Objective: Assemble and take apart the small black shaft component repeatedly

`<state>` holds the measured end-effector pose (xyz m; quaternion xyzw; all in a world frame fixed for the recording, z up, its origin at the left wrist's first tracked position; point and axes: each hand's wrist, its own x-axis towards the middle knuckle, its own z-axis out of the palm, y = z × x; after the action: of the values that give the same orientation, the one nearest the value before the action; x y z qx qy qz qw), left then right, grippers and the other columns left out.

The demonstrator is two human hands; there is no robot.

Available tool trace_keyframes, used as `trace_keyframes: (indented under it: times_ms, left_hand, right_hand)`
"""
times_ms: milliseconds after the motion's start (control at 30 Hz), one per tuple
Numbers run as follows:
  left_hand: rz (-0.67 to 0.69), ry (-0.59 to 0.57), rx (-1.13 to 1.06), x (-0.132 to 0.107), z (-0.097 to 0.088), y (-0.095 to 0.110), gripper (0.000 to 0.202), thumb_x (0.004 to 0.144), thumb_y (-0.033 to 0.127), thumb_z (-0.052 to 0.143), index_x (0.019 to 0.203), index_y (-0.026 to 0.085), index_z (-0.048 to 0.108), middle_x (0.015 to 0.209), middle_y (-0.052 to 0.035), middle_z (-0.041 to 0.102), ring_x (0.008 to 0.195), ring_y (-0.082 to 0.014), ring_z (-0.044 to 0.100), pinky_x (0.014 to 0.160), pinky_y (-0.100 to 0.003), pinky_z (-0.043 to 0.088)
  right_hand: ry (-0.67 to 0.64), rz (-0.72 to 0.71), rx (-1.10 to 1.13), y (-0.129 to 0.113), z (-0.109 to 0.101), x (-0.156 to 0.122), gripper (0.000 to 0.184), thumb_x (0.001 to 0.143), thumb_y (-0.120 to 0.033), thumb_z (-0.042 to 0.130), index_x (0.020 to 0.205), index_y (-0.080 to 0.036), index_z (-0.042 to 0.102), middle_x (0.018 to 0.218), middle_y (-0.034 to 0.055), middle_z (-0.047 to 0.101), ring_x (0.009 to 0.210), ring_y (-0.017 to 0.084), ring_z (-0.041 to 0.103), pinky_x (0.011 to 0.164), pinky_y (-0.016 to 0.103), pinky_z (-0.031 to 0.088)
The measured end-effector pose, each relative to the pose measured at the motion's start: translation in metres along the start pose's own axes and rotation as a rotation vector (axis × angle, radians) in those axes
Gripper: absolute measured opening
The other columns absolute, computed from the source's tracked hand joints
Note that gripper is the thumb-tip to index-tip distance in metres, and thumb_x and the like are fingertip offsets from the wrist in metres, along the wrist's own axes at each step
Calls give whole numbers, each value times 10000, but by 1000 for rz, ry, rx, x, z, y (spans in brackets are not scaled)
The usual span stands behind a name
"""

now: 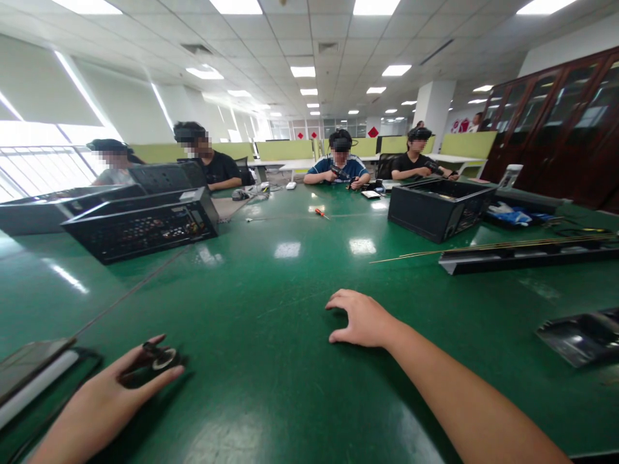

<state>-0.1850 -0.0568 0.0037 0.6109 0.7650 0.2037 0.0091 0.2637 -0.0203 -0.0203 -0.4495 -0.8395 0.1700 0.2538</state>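
Note:
My left hand (104,403) lies near the bottom left of the green table (271,309), its fingers closed around a small black part with a pale ring (162,358). My right hand (360,319) rests palm down on the bare table in the middle. Its fingers are curled under and nothing shows in them.
A black computer case (140,222) lies at the left and an open black case (435,206) at the right. A long black panel (527,254) with thin rods, a black cover (578,335) and a red screwdriver (320,212) lie about. Several people sit at the far side.

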Motion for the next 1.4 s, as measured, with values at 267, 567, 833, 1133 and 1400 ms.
trace_keyframes:
  times_ms: [267, 567, 833, 1133, 1400]
  left_hand:
    - [-25, -95, -286, 6, -3, 46, 558, 614, 617, 737, 1014, 228, 748, 963, -40, 810, 967, -322, 746, 944, -430, 552]
    - [635, -297, -318, 7, 47, 191, 274, 726, 241, 647, 968, 225, 776, 988, -60, 767, 930, -244, 707, 880, -341, 546]
    - [757, -362, -457, -12, 77, 195, 343, 790, 217, 698, 1129, 239, 741, 1024, -57, 726, 950, -207, 679, 872, -306, 518]
    - [729, -339, -502, -18, 79, 194, 324, 722, 171, 784, 1031, 219, 699, 1010, -29, 746, 952, -214, 683, 876, -340, 519]
    - [797, -342, -551, -19, 79, 194, 260, 749, 154, 772, 997, 215, 726, 942, -20, 729, 892, -185, 677, 831, -309, 516]
  right_hand:
    - [8, -2, 6, 1, 1, 0, 611, 668, -451, 858, 1205, -218, 683, 1257, 89, 652, 1167, 270, 612, 1029, 419, 472]
    - [93, 29, 16, -5, 0, -2, 598, 723, -494, 816, 1218, -192, 666, 1218, 101, 669, 1145, 268, 605, 1019, 420, 470]
    - [91, -15, 22, -20, 14, -1, 547, 761, -413, 803, 1239, -204, 638, 1222, 89, 666, 1125, 259, 593, 1022, 417, 455]
    - [78, -53, 23, -22, 15, -1, 172, 912, -280, 664, 1063, -209, 702, 1136, 66, 689, 1051, 219, 601, 961, 392, 459]
    - [45, -87, 31, -20, 18, -2, 138, 929, -278, 654, 1033, -214, 717, 1109, 46, 700, 1031, 208, 599, 947, 379, 455]
